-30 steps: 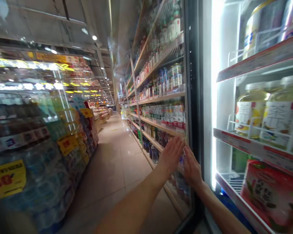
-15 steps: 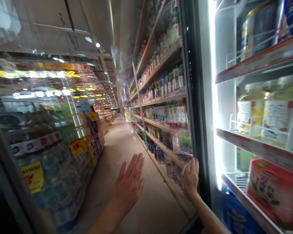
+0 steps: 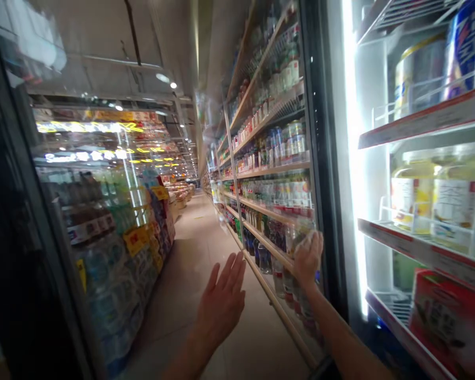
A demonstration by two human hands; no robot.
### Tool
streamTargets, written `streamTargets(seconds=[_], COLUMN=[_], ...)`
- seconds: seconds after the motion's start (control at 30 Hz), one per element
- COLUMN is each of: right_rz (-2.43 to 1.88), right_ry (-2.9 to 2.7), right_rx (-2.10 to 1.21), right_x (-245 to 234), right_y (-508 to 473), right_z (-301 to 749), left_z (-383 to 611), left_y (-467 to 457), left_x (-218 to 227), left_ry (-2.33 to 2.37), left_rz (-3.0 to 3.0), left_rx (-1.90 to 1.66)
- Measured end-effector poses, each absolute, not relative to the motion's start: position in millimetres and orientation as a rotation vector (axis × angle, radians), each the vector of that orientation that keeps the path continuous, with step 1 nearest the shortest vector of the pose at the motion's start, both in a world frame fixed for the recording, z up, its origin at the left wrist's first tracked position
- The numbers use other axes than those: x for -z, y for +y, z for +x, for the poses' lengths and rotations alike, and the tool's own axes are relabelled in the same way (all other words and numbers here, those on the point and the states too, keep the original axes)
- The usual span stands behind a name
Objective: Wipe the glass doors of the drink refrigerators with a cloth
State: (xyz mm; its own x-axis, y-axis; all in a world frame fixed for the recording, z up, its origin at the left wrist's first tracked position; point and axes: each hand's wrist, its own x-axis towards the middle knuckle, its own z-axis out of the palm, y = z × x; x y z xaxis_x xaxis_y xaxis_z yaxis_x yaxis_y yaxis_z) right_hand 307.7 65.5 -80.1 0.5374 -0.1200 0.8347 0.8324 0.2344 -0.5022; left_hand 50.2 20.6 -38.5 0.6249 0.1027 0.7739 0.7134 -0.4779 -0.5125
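My right hand [image 3: 307,261] is raised against the glass door [image 3: 257,295], close to its dark right-hand frame [image 3: 328,174]. Its fingers are closed on a whitish, thin thing that looks like a cloth [image 3: 312,238], mostly hidden and blurred. Lower and further left, my left hand [image 3: 220,306] shows its back, fingers stretched and nothing in it. Whether its palm touches the glass I cannot tell.
To the right, lit cooler shelves [image 3: 419,245] hold tea bottles [image 3: 406,195], cans [image 3: 419,71] and a red carton [image 3: 445,316]. Bottled drinks line shelves [image 3: 277,169] seen in the glass. Stacked bottle packs [image 3: 111,295] stand left of an aisle floor [image 3: 190,232].
My right hand has moved up along the glass, near the door frame. The scene has shifted right and slightly down, showing more dark frame at left. My left hand stays stretched out.
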Motion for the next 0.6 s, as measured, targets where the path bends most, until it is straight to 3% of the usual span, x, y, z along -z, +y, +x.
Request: streamTargets(seconds=[0.13, 0.4, 0.6], right_rz=[-1.080, -1.144, -0.984], right_ry=[-0.979, -0.755, -1.275], right_rx=[0.807, 0.717, 0.918], right_x=[33.1, 23.0, -17.4], right_y=[69.9, 67.9, 62.2], right_z=[295.4, 305.9, 288.1], left_z=[48.5, 8.8, -0.2], left_y=[17.3, 13.4, 16.9], left_x=[34.9, -36.3, -44.3], left_ry=[-0.627, -0.786, -0.775], left_rz=[-1.984, -1.819, -1.782], left_rx=[0.878, 1.148, 1.149])
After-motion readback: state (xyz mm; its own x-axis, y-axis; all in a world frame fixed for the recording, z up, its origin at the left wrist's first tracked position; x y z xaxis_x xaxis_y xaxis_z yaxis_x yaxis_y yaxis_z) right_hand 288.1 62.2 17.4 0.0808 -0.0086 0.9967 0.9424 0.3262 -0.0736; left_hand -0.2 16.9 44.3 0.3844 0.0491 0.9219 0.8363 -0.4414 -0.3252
